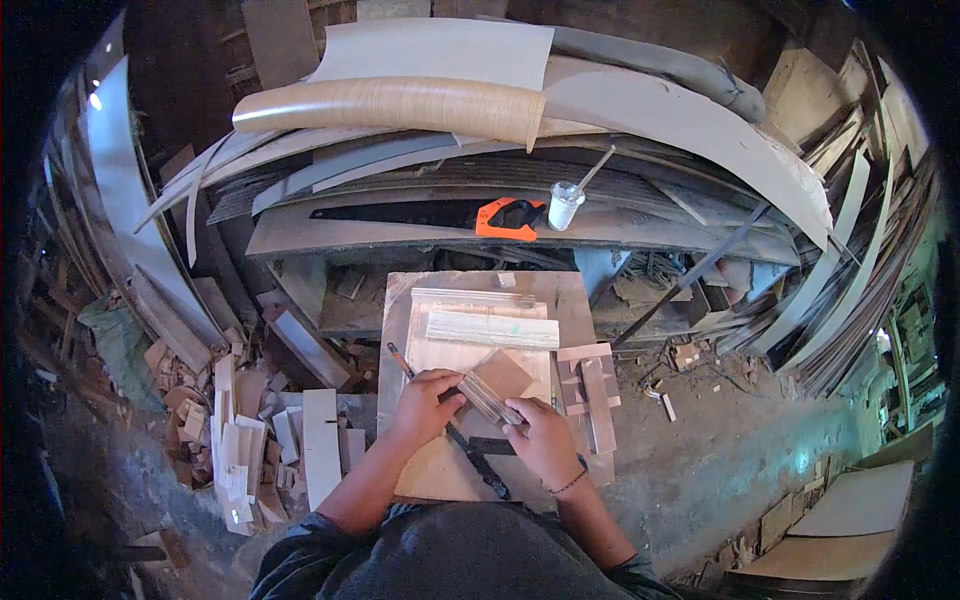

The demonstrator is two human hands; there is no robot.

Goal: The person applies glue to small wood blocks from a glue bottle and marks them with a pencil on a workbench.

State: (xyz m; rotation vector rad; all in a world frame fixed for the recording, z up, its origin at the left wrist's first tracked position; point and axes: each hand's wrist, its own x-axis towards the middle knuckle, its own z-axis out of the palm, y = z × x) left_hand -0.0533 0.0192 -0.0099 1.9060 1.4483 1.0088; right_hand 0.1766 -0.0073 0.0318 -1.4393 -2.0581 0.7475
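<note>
A short bundle of thin wooden strips [488, 399] lies slantwise between my hands over the work board. My left hand [425, 402] is closed on its upper left end, and my right hand [542, 437] grips its lower right end. Just behind the strips is a flat brown square piece [505, 371]. Farther back, a pale wooden block [492, 330] with a small green mark rests on a light panel [425, 345]. A long thin dark tool [482, 464] runs diagonally beneath my left hand and forearm, partly hidden; I cannot make out its kind.
Brown wooden pieces [599, 405] sit at the right edge of the work board [400, 290]. On a shelf behind lie an orange-handled handsaw [508, 219] and a white jar [566, 206] with a stick. Wood offcuts [240, 450] heap on the left; bent sheets [690, 110] stack behind.
</note>
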